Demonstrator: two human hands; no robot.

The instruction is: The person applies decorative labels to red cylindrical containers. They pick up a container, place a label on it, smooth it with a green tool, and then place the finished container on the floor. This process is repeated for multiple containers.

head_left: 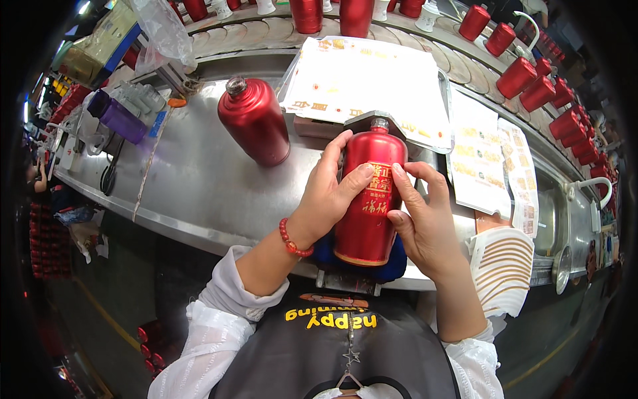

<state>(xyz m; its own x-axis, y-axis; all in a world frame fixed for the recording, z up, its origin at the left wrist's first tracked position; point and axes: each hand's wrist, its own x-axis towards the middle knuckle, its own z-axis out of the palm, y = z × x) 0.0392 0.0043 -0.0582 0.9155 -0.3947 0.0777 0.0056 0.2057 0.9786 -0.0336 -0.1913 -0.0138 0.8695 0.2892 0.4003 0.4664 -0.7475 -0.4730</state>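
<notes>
In front of me a red bottle [364, 236] with a clear top leans back over a dark blue pad [397, 261]. My left hand [325, 196] wraps its left side, with the thumb pressed by the edge of the gold-lettered decal [378, 179] on its front. On the other side, my right hand [425, 223] grips the bottle, its forefinger on the decal's upper right corner and its thumb lower along the side. Behind the bottle's neck is an angled metal bracket [362, 122]. A second red bottle [256, 126], with no decal in sight, stands to the left.
White decal sheets with gold print [365, 73] are stacked behind the bottle; more sheets [480, 146] lie at right. Red bottles [516, 78] line a curved slatted conveyor [246, 32]. A purple cup [118, 118] is at left; a spent-looking strip sheet [502, 266] hangs off the front edge.
</notes>
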